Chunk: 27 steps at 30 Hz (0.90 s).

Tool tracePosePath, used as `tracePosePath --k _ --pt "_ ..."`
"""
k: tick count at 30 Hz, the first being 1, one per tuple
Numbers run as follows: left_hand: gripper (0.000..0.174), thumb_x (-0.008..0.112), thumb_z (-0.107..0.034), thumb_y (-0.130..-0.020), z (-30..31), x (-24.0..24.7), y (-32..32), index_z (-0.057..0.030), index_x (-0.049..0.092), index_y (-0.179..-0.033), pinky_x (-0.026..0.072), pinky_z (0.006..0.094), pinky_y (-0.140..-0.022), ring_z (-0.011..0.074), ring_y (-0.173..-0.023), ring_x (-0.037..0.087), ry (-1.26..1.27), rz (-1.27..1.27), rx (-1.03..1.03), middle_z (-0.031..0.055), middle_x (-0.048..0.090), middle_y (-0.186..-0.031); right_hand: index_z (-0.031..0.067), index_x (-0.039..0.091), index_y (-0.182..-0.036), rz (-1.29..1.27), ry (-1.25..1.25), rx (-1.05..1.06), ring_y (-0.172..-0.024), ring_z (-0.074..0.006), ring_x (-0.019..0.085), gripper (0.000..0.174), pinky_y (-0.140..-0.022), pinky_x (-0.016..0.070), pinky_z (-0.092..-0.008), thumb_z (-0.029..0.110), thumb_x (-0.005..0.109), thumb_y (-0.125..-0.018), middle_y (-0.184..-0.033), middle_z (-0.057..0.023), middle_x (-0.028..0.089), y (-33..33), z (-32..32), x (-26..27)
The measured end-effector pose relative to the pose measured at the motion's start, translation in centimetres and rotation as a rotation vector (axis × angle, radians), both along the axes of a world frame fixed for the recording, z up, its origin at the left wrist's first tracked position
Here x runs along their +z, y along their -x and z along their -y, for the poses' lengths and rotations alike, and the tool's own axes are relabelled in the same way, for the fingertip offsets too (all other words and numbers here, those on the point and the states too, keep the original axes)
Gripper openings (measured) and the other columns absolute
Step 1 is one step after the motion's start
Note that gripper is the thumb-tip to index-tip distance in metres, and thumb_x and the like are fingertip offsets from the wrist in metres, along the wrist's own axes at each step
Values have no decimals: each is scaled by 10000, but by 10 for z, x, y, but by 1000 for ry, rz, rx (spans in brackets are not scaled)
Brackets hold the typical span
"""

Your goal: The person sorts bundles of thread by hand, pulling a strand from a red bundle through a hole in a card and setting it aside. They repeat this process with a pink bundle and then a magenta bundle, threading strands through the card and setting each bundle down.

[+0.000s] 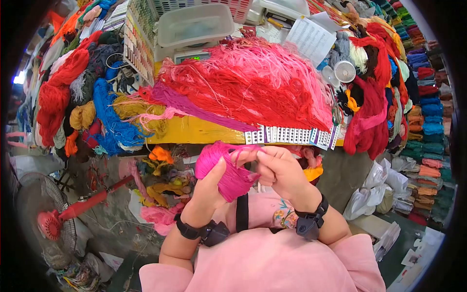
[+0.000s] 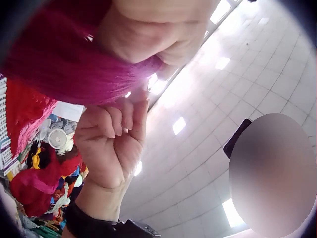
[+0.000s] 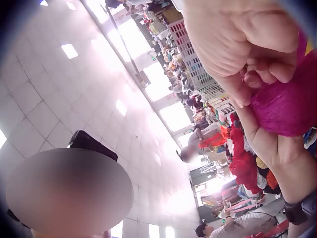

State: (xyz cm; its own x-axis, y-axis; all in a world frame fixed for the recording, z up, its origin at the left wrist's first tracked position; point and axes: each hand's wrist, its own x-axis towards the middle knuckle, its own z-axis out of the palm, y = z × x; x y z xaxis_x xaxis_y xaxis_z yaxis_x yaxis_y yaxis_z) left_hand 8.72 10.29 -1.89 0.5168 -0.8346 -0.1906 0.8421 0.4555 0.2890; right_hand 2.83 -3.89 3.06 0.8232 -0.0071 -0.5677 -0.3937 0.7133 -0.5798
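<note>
Scale display (image 1: pixel 192 57) digits & paper sheet (image 1: pixel 310 40) txt: illegible, too sm.

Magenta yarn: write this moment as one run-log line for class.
left hand: grips magenta yarn | right hand: pinches at its edge | beyond: red and pink yarn on yellow table

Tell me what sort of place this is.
Probably a yarn workshop or sorting room: a big red and pink heap of loose yarn, a white-bladed desk fan and a printed white paper sheet.
</note>
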Motion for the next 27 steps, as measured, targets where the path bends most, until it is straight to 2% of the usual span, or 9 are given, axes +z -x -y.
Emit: tracePosePath --k 2,4,5,7,15,18,20,23,27 --pt "403 300 -249 -887 0 0 0 12 358 -1188 260 355 -956 217 -1148 335 14 -23 -39 129 340 -1246 24 562 -842 -3 21 6 -429 -13 262 183 -389 194 -174 175 459 -836 -515 70 355 0 2 1" --pt "421 295 -258 -886 -1 5 3 11 326 -1208 256 352 -959 217 -1156 324 -45 36 -46 125 336 -1249 34 572 -844 -31 46 19 -433 -1 279 141 -387 199 -162 147 496 -810 -538 76 397 -4 -3 6" --pt "440 289 -267 -886 0 6 5 10 293 -1228 252 348 -962 218 -1164 313 -103 95 -47 121 331 -1253 38 579 -837 -68 158 32 -440 3 296 117 -389 208 -159 125 517 -790 -555 76 422 -8 -9 8" --pt "456 287 -281 -884 2 7 6 15 283 -1230 251 350 -963 218 -1168 309 -111 116 -65 123 332 -1252 41 596 -820 -91 265 21 -462 13 337 97 -395 230 -149 62 565 -731 -613 70 485 -8 -14 4" --pt "515 298 -335 -869 1 14 0 48 275 -1213 305 367 -928 232 -1104 390 -42 -24 -106 154 371 -1209 26 598 -789 -67 143 0 -434 5 323 76 -375 207 -158 47 553 -732 -570 64 467 -3 -7 3" --pt "451 369 -264 -855 1 13 1 46 330 -1181 345 365 -895 231 -1047 442 6 -141 -61 159 430 -1148 13 593 -770 -64 65 -21 -425 -1 321 62 -372 202 -162 39 554 -729 -543 61 453 1 -4 3" --pt "355 439 -145 -825 1 18 4 45 406 -1123 382 345 -860 219 -991 486 -162 23 -38 147 486 -1081 8 590 -763 -48 41 -11 -424 -4 321 57 -373 204 -162 36 555 -728 -534 59 449 2 -4 3" --pt "285 472 -52 -792 5 21 5 41 465 -1061 412 325 -824 207 -940 517 -293 -16 -15 139 522 -1026 3 587 -756 -14 93 -13 -424 -7 327 53 -378 209 -161 38 559 -726 -530 52 449 3 -7 4" --pt "257 458 -55 -802 5 24 8 37 476 -1041 420 323 -815 209 -921 524 -295 -77 26 141 528 -1011 4 588 -748 -14 119 -29 -424 -11 332 50 -382 214 -161 38 570 -716 -531 46 456 5 -9 5"
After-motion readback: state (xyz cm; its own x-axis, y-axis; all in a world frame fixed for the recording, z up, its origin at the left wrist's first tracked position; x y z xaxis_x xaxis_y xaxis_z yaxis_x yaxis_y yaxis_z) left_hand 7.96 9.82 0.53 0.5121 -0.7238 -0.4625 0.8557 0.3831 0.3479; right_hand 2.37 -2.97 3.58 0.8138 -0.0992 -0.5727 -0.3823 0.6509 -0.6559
